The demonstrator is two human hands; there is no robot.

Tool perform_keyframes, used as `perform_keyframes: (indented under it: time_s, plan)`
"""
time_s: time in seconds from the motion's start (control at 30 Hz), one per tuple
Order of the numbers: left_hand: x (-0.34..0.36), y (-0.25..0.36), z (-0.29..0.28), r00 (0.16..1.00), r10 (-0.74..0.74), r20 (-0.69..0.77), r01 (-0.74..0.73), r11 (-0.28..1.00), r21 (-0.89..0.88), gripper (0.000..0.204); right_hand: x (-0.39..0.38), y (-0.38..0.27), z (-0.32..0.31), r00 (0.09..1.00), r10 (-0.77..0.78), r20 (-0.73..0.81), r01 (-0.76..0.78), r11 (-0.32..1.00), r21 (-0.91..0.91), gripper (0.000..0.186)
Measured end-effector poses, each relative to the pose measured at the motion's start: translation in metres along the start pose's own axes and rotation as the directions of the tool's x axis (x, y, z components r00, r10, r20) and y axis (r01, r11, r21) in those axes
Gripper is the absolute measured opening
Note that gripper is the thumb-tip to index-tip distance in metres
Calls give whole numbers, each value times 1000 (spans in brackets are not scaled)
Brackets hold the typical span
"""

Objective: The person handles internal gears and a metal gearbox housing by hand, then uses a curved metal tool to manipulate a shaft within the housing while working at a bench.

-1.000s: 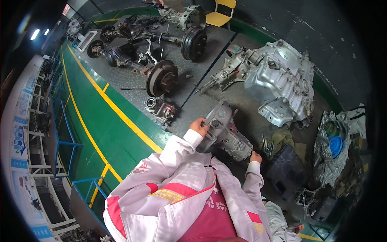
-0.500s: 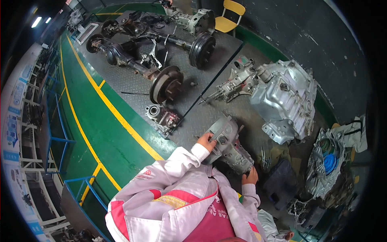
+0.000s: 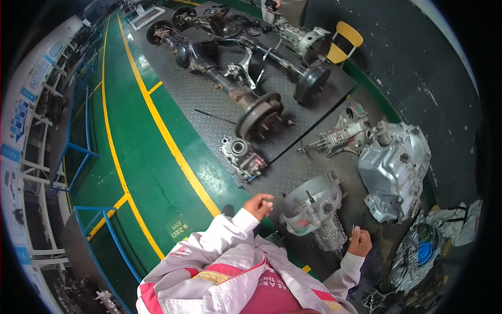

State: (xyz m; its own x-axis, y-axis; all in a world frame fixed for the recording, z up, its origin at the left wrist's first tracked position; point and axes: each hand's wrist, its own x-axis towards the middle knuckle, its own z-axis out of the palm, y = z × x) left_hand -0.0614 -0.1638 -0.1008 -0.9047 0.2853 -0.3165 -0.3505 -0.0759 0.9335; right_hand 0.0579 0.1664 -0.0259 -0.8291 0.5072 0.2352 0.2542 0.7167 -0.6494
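A grey metal gearbox housing with a wide bell-shaped mouth rests on the dark plate before me, its narrower end toward my right hand. My left hand is beside the bell's left rim, apart from it, with fingers loosely bent and spread and nothing visible in them. Past the narrow end, my right hand is closed with the thumb up. A thin pale line shows at its fingertips, too fine to name.
Beyond the housing lie a small gear casing, an opened gearbox and a large silver transmission. Axles with brake drums lie farther off. A yellow chair stands by the wall, near another person.
Both hands have come off the housing and moved apart from it. The housing has turned, so its bell mouth now shows. My view has shifted, moving the scene down and right.
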Motion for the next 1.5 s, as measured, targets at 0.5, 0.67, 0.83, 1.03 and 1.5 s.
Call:
perform_keyframes:
  time_s: [0.5, 0.67, 0.83, 1.03, 1.5]
  plan:
    - [-24, 136, -436, 872, 451, -192, -402, 882, 248, 28, -127, -506, 482, 624, -267, 734, -595, 447, 668, 45]
    - [57, 125, -580, 745, 665, -61, -381, 499, 779, 42, -94, -635, 616, 382, -243, 892, -913, 47, 404, 52]
    - [128, 181, -777, 790, 578, -203, -260, 616, 743, 56, -73, -750, 796, 114, -514, 850, -957, -287, -45, 65]
    - [233, 229, -999, 661, 323, -677, -23, 911, 412, 44, -42, -969, 931, 162, -580, 798, -924, 195, 329, 63]
    - [505, 428, -1372, 739, 672, 39, -503, 512, 696, 57, 110, -1198, 1361, 599, -430, 676, -740, 25, 672, 59]
